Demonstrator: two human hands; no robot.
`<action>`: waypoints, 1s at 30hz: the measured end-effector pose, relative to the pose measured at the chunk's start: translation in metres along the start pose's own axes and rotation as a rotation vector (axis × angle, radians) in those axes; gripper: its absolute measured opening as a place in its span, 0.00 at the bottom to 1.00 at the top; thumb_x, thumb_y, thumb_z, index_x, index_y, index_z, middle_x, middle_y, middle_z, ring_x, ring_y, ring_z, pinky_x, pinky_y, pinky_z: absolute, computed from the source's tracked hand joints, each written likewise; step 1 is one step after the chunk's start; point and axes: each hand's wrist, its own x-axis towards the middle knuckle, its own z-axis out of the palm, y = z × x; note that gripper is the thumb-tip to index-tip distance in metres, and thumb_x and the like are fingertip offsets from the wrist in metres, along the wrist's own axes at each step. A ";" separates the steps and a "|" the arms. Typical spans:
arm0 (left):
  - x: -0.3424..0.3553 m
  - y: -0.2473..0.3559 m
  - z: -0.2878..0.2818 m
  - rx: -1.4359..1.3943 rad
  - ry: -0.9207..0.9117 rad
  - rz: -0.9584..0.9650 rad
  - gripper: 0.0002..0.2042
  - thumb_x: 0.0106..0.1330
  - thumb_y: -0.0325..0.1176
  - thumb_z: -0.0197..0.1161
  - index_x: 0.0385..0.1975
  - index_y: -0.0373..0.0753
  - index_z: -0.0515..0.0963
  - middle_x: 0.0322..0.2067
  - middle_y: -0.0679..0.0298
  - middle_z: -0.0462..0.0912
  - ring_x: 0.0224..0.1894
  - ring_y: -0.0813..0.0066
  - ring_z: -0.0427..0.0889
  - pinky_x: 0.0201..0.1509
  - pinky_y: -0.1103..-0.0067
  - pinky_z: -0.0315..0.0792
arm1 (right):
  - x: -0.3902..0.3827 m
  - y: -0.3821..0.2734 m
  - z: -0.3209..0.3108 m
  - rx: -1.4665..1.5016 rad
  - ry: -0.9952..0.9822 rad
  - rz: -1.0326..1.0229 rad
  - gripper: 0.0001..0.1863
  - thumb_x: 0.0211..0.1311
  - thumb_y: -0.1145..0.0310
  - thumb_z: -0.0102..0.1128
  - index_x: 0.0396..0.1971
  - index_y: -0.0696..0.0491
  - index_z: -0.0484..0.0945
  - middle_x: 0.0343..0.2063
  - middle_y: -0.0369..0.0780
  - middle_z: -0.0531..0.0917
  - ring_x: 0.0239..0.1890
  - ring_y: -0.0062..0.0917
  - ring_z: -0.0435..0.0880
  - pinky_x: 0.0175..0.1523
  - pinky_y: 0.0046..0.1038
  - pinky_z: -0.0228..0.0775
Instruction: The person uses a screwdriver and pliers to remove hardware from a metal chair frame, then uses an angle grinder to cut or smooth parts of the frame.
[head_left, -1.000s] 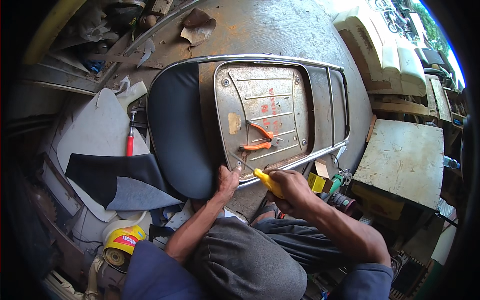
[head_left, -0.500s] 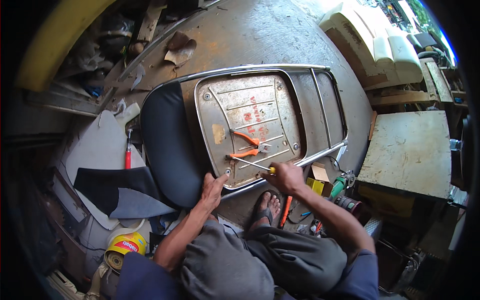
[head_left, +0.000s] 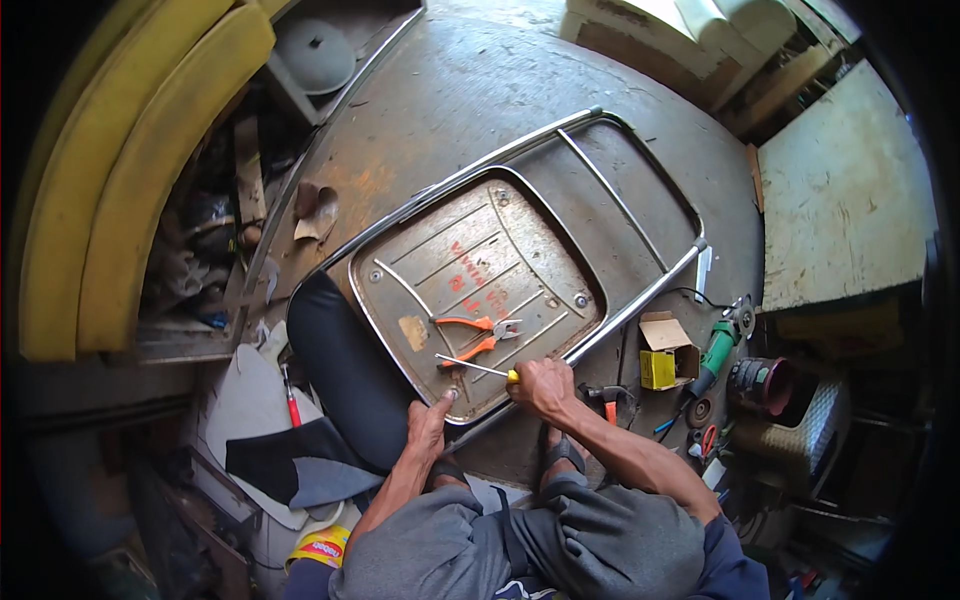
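Note:
A metal-framed chair (head_left: 640,215) lies on the floor before me, the underside of its metal seat pan (head_left: 400,270) facing up. Its black padded backrest (head_left: 335,360) is at the left. At the near corner of the pan, my left hand (head_left: 428,428) closes on the rim, thumb beside a bolt. My right hand (head_left: 545,388), at the pan's near edge, is wrapped around the yellow handle of a screwdriver (head_left: 472,366). The screwdriver's shaft points left over the pan, close to orange-handled pliers (head_left: 480,338) lying there.
Black fabric pieces (head_left: 285,460) and a red-handled tool (head_left: 292,405) lie at left. On the right are a hammer (head_left: 611,403), an opened small box (head_left: 668,350), a green angle grinder (head_left: 718,350) and a board (head_left: 845,200). Yellow curved pieces (head_left: 150,170) stand far left.
The whole view has turned, so the chair and its surroundings appear tilted and shifted. Both hands keep their places at the pan's edge, and the screwdriver stays in my right hand.

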 end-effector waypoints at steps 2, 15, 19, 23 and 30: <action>-0.005 0.007 0.007 0.131 0.050 -0.042 0.24 0.60 0.29 0.72 0.52 0.22 0.74 0.47 0.52 0.82 0.49 0.65 0.80 0.55 0.73 0.72 | -0.018 0.014 -0.008 0.173 0.188 0.092 0.14 0.53 0.56 0.66 0.30 0.52 0.85 0.24 0.49 0.85 0.30 0.46 0.87 0.38 0.46 0.78; 0.010 0.110 0.088 1.521 -0.159 0.984 0.30 0.59 0.35 0.69 0.63 0.36 0.69 0.62 0.52 0.70 0.73 0.48 0.56 0.75 0.47 0.44 | -0.179 0.154 -0.018 0.395 0.764 0.898 0.17 0.65 0.53 0.61 0.39 0.51 0.84 0.28 0.51 0.85 0.34 0.50 0.85 0.40 0.44 0.76; 0.027 0.109 0.091 1.589 -0.267 0.913 0.21 0.59 0.38 0.70 0.50 0.35 0.76 0.53 0.55 0.77 0.66 0.55 0.67 0.70 0.43 0.47 | -0.224 0.137 0.048 0.301 0.613 0.898 0.18 0.62 0.58 0.65 0.45 0.55 0.82 0.33 0.50 0.84 0.36 0.47 0.84 0.43 0.44 0.75; 0.021 0.115 0.103 1.398 -0.226 0.781 0.18 0.59 0.41 0.71 0.39 0.33 0.77 0.36 0.52 0.84 0.44 0.55 0.83 0.52 0.56 0.71 | -0.212 0.125 0.054 0.157 0.798 0.639 0.22 0.57 0.64 0.70 0.50 0.59 0.79 0.38 0.47 0.81 0.37 0.41 0.82 0.45 0.39 0.75; -0.029 0.087 0.134 0.927 -0.345 0.423 0.17 0.64 0.43 0.67 0.36 0.32 0.79 0.27 0.53 0.84 0.31 0.65 0.85 0.36 0.70 0.77 | -0.076 0.062 -0.020 1.364 -0.037 0.197 0.52 0.60 0.52 0.73 0.74 0.55 0.49 0.52 0.47 0.80 0.45 0.30 0.84 0.47 0.31 0.79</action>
